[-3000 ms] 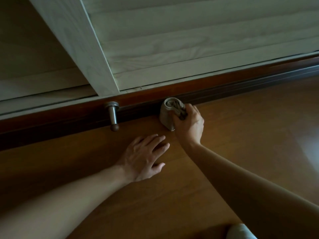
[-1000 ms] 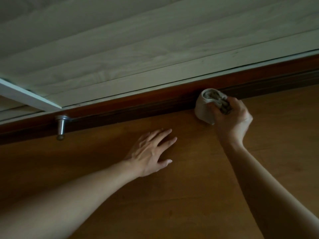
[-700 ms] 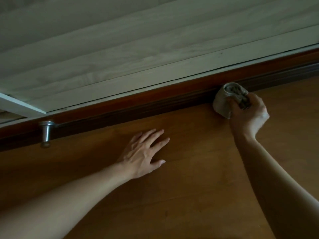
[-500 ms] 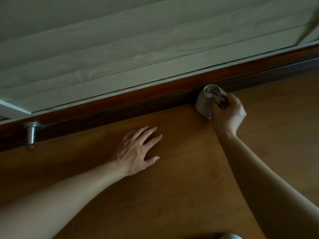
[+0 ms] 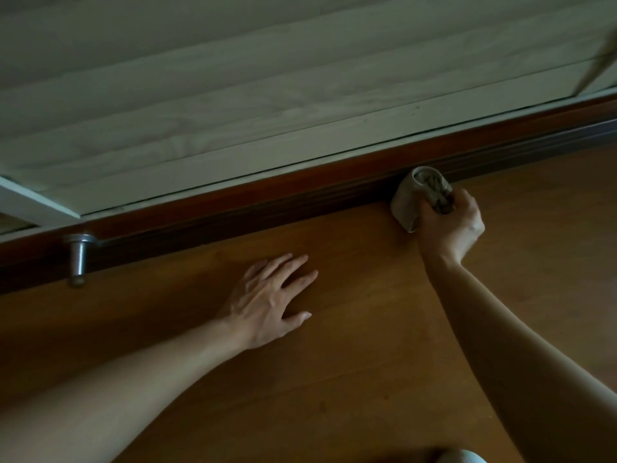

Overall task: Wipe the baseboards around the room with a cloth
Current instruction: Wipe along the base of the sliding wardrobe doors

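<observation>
While gripped, wadded cloth (image 5: 404,208) touches grooved wooden baseboard (image 5: 267,205).

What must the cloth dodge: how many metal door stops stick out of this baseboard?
1. The door stop juts from the baseboard at far left, beyond the left hand, apart from the cloth that the right hand grips. Others may lie outside the view.

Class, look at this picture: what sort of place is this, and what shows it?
Probably a room in a home, at floor level: a wooden floor, a dark baseboard under pale slatted panels, and a metal door stop.
</observation>
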`<state>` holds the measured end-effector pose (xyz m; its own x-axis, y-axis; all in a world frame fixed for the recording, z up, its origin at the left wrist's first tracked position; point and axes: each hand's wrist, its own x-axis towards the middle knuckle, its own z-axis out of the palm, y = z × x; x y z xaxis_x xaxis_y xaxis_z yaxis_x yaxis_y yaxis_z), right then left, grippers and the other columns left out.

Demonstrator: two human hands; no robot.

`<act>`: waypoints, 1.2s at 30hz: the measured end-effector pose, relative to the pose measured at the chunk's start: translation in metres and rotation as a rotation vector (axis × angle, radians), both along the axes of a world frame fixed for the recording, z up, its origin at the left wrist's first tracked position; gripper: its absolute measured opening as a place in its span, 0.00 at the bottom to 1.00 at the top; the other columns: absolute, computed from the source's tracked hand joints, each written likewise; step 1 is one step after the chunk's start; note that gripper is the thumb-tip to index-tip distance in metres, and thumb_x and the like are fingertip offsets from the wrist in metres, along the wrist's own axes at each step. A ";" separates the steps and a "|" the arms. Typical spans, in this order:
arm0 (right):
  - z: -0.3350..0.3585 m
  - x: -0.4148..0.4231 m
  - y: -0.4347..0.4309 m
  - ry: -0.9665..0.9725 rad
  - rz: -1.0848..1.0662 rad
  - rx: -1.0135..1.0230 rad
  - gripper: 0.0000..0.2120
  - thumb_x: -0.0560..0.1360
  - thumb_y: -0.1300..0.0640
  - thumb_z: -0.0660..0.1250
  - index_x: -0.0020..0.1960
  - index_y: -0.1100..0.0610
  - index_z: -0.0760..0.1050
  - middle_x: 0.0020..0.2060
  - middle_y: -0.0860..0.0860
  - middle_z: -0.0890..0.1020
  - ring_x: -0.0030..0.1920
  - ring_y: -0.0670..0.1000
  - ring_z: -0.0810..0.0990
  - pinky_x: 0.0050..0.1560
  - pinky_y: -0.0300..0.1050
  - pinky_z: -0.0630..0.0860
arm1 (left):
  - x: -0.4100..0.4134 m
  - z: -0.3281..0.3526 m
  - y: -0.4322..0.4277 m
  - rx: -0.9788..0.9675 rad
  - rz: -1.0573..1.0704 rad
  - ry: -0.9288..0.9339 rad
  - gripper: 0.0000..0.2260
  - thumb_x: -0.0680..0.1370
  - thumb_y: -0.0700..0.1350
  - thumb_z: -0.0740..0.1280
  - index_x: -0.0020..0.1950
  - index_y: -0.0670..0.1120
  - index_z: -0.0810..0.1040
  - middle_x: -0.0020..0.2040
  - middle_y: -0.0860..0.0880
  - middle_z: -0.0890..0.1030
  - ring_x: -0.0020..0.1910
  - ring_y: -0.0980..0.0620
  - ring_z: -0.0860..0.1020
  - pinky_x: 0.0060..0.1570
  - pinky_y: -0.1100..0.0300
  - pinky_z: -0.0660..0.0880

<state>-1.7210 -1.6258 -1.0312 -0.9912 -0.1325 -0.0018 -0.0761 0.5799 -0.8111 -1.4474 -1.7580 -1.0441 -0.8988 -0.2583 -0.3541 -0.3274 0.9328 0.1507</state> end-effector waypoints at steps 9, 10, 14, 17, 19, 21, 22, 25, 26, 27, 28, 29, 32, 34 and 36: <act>-0.008 0.070 -0.039 0.044 0.270 -0.058 0.09 0.72 0.56 0.75 0.44 0.56 0.75 0.44 0.48 0.78 0.43 0.48 0.76 0.44 0.43 0.74 | 0.034 -0.012 0.003 -0.070 -0.074 0.099 0.32 0.78 0.67 0.53 0.80 0.54 0.62 0.80 0.49 0.63 0.78 0.47 0.63 0.73 0.46 0.61; -0.009 0.078 -0.044 0.062 0.306 -0.064 0.09 0.72 0.57 0.75 0.44 0.56 0.75 0.44 0.48 0.78 0.44 0.48 0.77 0.43 0.41 0.74 | 0.036 -0.012 0.003 -0.070 -0.083 0.117 0.32 0.78 0.66 0.53 0.79 0.54 0.63 0.79 0.49 0.64 0.77 0.47 0.64 0.73 0.46 0.63; -0.012 0.106 -0.062 0.130 0.427 -0.075 0.11 0.71 0.58 0.76 0.42 0.54 0.73 0.42 0.47 0.76 0.40 0.45 0.74 0.37 0.31 0.66 | 0.044 -0.013 -0.003 -0.074 -0.126 0.162 0.31 0.78 0.65 0.55 0.79 0.52 0.65 0.79 0.49 0.66 0.77 0.48 0.64 0.72 0.47 0.66; -0.014 0.123 -0.073 0.148 0.483 -0.069 0.13 0.71 0.57 0.76 0.41 0.52 0.71 0.41 0.46 0.76 0.37 0.41 0.71 0.35 0.28 0.65 | 0.047 -0.014 -0.006 -0.077 -0.155 0.180 0.30 0.78 0.64 0.55 0.78 0.52 0.67 0.78 0.49 0.67 0.77 0.49 0.64 0.71 0.49 0.66; -0.014 0.134 -0.080 0.159 0.515 -0.073 0.13 0.71 0.57 0.76 0.42 0.51 0.71 0.41 0.45 0.75 0.37 0.38 0.71 0.34 0.27 0.65 | 0.050 -0.015 -0.008 -0.078 -0.170 0.205 0.30 0.78 0.63 0.57 0.77 0.51 0.68 0.77 0.49 0.68 0.77 0.48 0.65 0.71 0.49 0.67; -0.013 0.143 -0.086 0.159 0.546 -0.079 0.11 0.71 0.56 0.76 0.42 0.52 0.73 0.41 0.44 0.75 0.37 0.36 0.72 0.35 0.27 0.67 | 0.055 -0.016 -0.010 -0.086 -0.187 0.225 0.29 0.78 0.63 0.57 0.76 0.51 0.69 0.76 0.48 0.70 0.76 0.48 0.67 0.71 0.49 0.67; -0.013 0.148 -0.089 0.158 0.562 -0.078 0.11 0.71 0.56 0.76 0.43 0.52 0.73 0.41 0.44 0.75 0.37 0.36 0.72 0.35 0.27 0.67 | 0.057 -0.017 -0.010 -0.088 -0.195 0.232 0.29 0.78 0.62 0.57 0.76 0.50 0.70 0.75 0.48 0.70 0.75 0.48 0.67 0.71 0.49 0.67; -0.014 0.158 -0.095 0.177 0.609 -0.090 0.09 0.71 0.53 0.76 0.43 0.55 0.77 0.41 0.43 0.76 0.37 0.40 0.74 0.35 0.30 0.68 | 0.062 -0.021 -0.011 -0.086 -0.216 0.243 0.29 0.78 0.62 0.57 0.76 0.50 0.70 0.75 0.48 0.71 0.74 0.47 0.68 0.72 0.49 0.67; -0.014 0.159 -0.097 0.190 0.616 -0.102 0.10 0.72 0.52 0.76 0.44 0.55 0.78 0.41 0.44 0.77 0.38 0.41 0.75 0.36 0.32 0.69 | 0.063 -0.021 -0.011 -0.086 -0.218 0.251 0.29 0.78 0.62 0.57 0.76 0.50 0.70 0.74 0.48 0.71 0.74 0.48 0.68 0.72 0.49 0.68; -0.013 0.160 -0.098 0.206 0.617 -0.114 0.10 0.72 0.50 0.76 0.44 0.55 0.78 0.41 0.44 0.77 0.38 0.42 0.76 0.36 0.33 0.71 | 0.063 -0.021 -0.012 -0.087 -0.219 0.264 0.29 0.78 0.62 0.57 0.75 0.50 0.71 0.74 0.48 0.72 0.73 0.48 0.69 0.71 0.49 0.69; -0.012 0.161 -0.101 0.220 0.619 -0.123 0.11 0.72 0.49 0.76 0.44 0.55 0.78 0.41 0.44 0.77 0.38 0.42 0.76 0.36 0.35 0.72 | 0.063 -0.021 -0.013 -0.087 -0.218 0.276 0.28 0.78 0.61 0.58 0.75 0.50 0.71 0.73 0.48 0.72 0.73 0.48 0.69 0.70 0.49 0.70; -0.010 0.163 -0.103 0.232 0.626 -0.127 0.12 0.72 0.48 0.76 0.44 0.55 0.78 0.41 0.44 0.77 0.38 0.43 0.76 0.36 0.35 0.72 | 0.063 -0.021 -0.014 -0.084 -0.217 0.290 0.28 0.78 0.61 0.58 0.75 0.50 0.71 0.73 0.49 0.73 0.73 0.48 0.70 0.70 0.49 0.70; -0.008 0.169 -0.111 0.240 0.652 -0.118 0.14 0.72 0.47 0.76 0.43 0.56 0.76 0.41 0.46 0.77 0.38 0.43 0.75 0.36 0.36 0.72 | 0.064 -0.023 -0.016 -0.065 -0.200 0.323 0.28 0.77 0.61 0.61 0.74 0.50 0.72 0.71 0.49 0.74 0.72 0.48 0.70 0.69 0.48 0.71; -0.010 0.168 -0.111 0.232 0.639 -0.105 0.14 0.72 0.48 0.76 0.43 0.56 0.75 0.40 0.46 0.77 0.38 0.44 0.75 0.36 0.36 0.71 | 0.065 -0.025 -0.016 -0.050 -0.187 0.322 0.28 0.77 0.61 0.61 0.74 0.51 0.72 0.72 0.50 0.73 0.73 0.48 0.70 0.70 0.48 0.70; -0.013 0.158 -0.104 0.232 0.590 -0.092 0.13 0.72 0.49 0.76 0.43 0.55 0.75 0.41 0.45 0.77 0.39 0.43 0.75 0.36 0.34 0.69 | 0.066 -0.028 -0.015 -0.047 -0.180 0.321 0.28 0.77 0.62 0.60 0.75 0.52 0.71 0.74 0.50 0.72 0.74 0.49 0.69 0.71 0.48 0.69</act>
